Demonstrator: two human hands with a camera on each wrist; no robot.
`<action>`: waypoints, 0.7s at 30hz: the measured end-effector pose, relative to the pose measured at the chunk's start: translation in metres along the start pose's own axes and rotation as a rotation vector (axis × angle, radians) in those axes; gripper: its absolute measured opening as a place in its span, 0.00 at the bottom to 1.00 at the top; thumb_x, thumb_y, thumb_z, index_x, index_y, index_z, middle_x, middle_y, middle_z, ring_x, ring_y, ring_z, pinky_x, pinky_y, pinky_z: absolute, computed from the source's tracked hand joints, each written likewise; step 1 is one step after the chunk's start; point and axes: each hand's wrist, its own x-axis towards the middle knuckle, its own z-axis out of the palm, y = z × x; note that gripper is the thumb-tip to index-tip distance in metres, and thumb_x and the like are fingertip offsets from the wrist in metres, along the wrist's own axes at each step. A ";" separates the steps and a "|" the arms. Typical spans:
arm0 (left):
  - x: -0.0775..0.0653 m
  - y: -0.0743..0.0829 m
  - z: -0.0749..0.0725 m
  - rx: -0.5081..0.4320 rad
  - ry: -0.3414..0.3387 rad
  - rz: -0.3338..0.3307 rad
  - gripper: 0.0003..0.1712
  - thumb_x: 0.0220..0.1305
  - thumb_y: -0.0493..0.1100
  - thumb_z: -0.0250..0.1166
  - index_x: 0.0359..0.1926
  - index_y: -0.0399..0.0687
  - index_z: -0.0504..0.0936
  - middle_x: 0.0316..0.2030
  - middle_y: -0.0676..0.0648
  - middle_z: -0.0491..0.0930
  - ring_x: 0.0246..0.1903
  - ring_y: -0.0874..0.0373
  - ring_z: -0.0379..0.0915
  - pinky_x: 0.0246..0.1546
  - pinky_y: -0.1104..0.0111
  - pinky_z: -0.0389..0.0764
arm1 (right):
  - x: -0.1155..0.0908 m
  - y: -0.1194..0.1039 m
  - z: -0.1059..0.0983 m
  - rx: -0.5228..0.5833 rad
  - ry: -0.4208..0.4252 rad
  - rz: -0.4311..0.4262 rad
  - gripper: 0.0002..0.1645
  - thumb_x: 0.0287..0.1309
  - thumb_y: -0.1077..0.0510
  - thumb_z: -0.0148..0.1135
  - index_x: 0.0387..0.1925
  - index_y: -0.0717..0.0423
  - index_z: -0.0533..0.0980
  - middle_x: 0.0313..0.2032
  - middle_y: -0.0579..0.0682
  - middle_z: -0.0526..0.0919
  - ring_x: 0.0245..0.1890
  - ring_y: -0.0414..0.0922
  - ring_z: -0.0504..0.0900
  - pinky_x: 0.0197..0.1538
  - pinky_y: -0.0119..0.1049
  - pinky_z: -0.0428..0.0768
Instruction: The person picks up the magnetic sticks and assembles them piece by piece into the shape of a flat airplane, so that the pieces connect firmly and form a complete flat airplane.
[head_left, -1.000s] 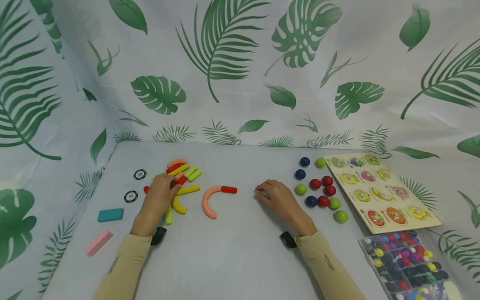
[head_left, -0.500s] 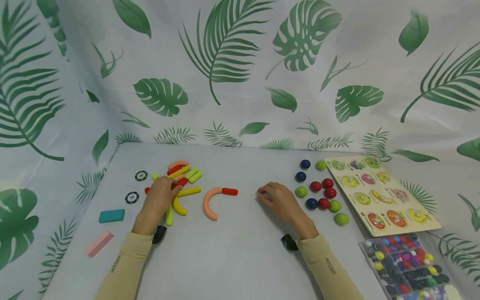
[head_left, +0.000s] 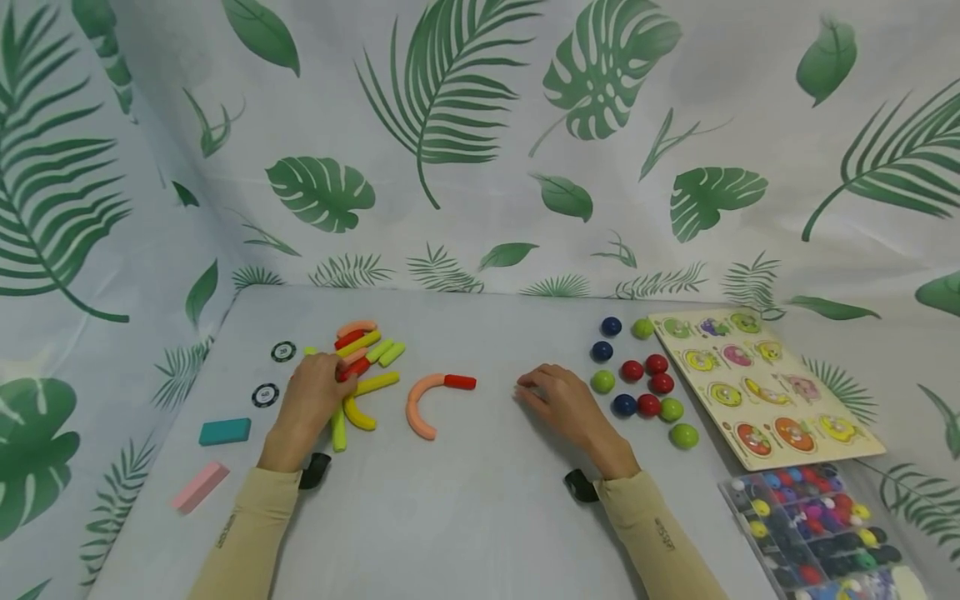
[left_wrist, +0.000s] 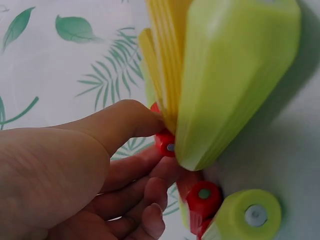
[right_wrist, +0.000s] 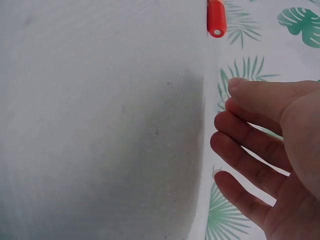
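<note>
My left hand (head_left: pixel 313 393) is at the pile of short coloured rods and arcs on the left of the table. Between its thumb and fingers it pinches a red rod (left_wrist: pixel 165 144), which has a small metal disc in its end. Yellow rods (head_left: pixel 377 382), a yellow arc (head_left: pixel 361 414) and light green rods (head_left: pixel 339 429) lie around the fingers; the hand covers part of the pile. To the right, a peach arc (head_left: pixel 415 409) joins end to end with another red rod (head_left: pixel 460 382). My right hand (head_left: pixel 561 403) hovers low over the table with loosely bent fingers, holding nothing.
Red, green and dark blue balls (head_left: pixel 632 370) lie right of centre. Beyond them are a picture board (head_left: pixel 780 406) and a clear compartment box (head_left: pixel 813 517) of beads. Far left are two round chips (head_left: pixel 265 395), a teal block (head_left: pixel 225 432) and a pink block (head_left: pixel 201 487).
The red rod at my left fingertips has shifted slightly toward the hand and down, off the peach piece beside it. My right hand stays nearly still.
</note>
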 end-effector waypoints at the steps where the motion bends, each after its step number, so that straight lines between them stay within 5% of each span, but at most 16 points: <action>1: 0.000 0.000 -0.001 0.001 0.000 0.000 0.11 0.64 0.39 0.70 0.39 0.33 0.82 0.34 0.38 0.80 0.33 0.49 0.72 0.38 0.59 0.79 | 0.000 0.000 0.000 0.000 0.000 -0.001 0.09 0.63 0.54 0.71 0.42 0.53 0.86 0.38 0.46 0.87 0.39 0.42 0.83 0.45 0.40 0.83; 9: 0.000 0.002 -0.003 0.028 0.001 0.029 0.12 0.63 0.40 0.71 0.38 0.32 0.83 0.31 0.40 0.80 0.30 0.50 0.72 0.34 0.60 0.78 | -0.001 0.000 -0.001 0.018 -0.006 0.006 0.09 0.63 0.54 0.71 0.42 0.53 0.86 0.38 0.46 0.88 0.40 0.42 0.84 0.45 0.40 0.83; 21: 0.019 0.015 0.008 0.069 0.025 0.073 0.17 0.61 0.42 0.74 0.42 0.31 0.86 0.34 0.37 0.83 0.35 0.44 0.74 0.37 0.56 0.76 | -0.001 0.000 -0.003 0.015 -0.007 0.016 0.07 0.64 0.55 0.69 0.42 0.52 0.86 0.38 0.46 0.88 0.39 0.42 0.84 0.46 0.40 0.83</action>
